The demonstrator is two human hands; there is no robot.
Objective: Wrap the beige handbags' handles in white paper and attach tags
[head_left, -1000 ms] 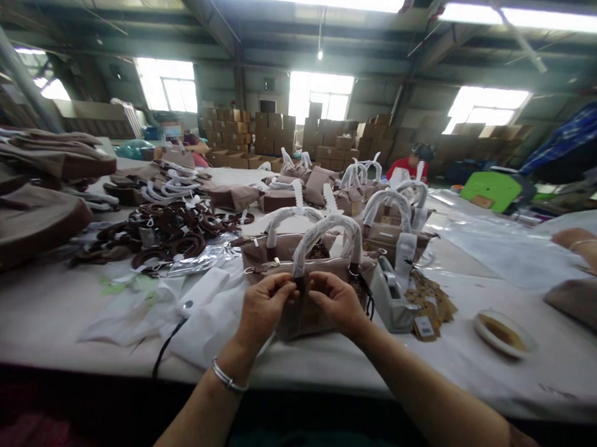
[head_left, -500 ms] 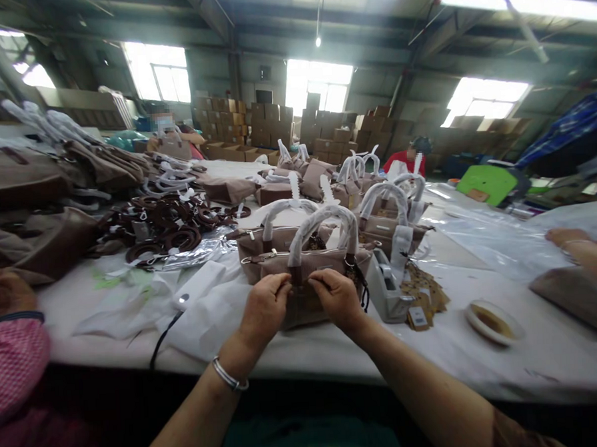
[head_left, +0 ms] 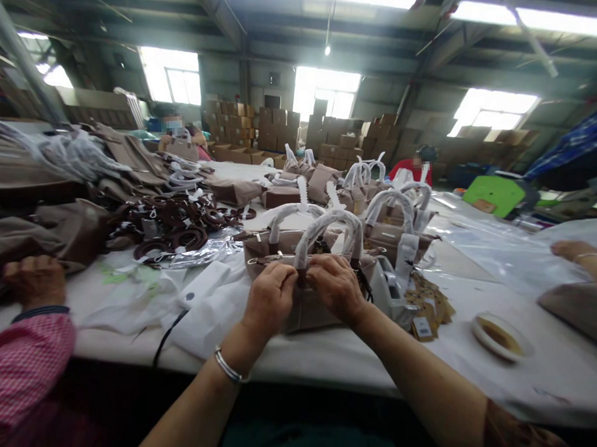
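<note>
A taupe handbag stands upright at the table's front edge, its arched handles wrapped in white film. My left hand is closed in a pinch at the lower left end of the near handle. From the other side, my right hand pinches the same handle end, its fingertips close to the left ones. The fingers partly cover the brown handle base, so the exact bit gripped is hard to see. Right behind stands another handbag with wrapped handles. A dark tassel hangs at the near bag's right.
A grey tape dispenser, brown hang tags and a tape roll lie to the right. Coiled brown straps and white sheets lie left. Co-workers' hands show at both sides. More bags fill the table behind.
My right hand has moved left and up, closer to my left hand at the handle base. The co-worker's hand at the left reaches farther in. The view has shifted slightly.
</note>
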